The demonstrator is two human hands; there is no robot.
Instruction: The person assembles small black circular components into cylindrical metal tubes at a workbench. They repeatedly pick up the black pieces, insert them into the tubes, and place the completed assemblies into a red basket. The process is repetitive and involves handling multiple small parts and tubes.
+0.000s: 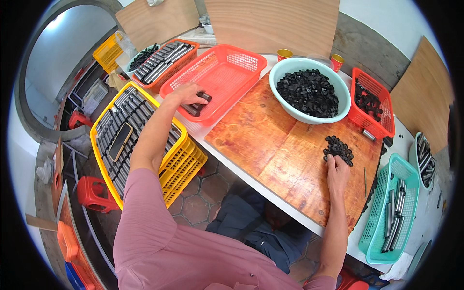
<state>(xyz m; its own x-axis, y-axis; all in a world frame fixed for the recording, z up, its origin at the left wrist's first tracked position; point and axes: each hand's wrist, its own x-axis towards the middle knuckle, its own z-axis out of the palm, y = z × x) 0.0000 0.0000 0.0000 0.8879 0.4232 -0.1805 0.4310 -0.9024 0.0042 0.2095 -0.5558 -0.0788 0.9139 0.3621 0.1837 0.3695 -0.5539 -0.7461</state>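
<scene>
Two hands at work over a wooden surface (pixel 270 145) crowded with baskets. Left hand (pixel 186 93) reaching into the red-orange basket (pixel 227 72) at the far left corner, fingers closed around a few dark metal rods (pixel 198 103) resting on the basket floor, otherwise bare mesh. Right hand (pixel 337 173) lying palm down near the right edge, fingers loosely curled and touching the near side of a small heap of black caps (pixel 338 148) loose on the wood, gripping nothing that can be made out. Beyond that heap, toward the far edge, a pale green bowl (pixel 285 72) heaped with more black caps of the same kind. Just right of the bowl, a small red basket (pixel 384 104) holding black pieces too, with one short rod at its near end. Off the near right corner, a teal basket (pixel 408 181) with a handful of long grey rods lying lengthwise, and past it a round tub (pixel 415 154) with more rods, partly cut off by the rim. Off the left edge, lower than the surface, a yellow crate (pixel 186 162) packed with rows of grey rods, a dark phone (pixel 120 141) lying on top of them. Behind that, an orange basket (pixel 186 60) likewise filled with rods, and a bowl (pixel 133 60) of dark parts beside it, contents too small to tell. Two small yellow-and-red cups (pixel 284 53) at the far edge behind the green bowl.
</scene>
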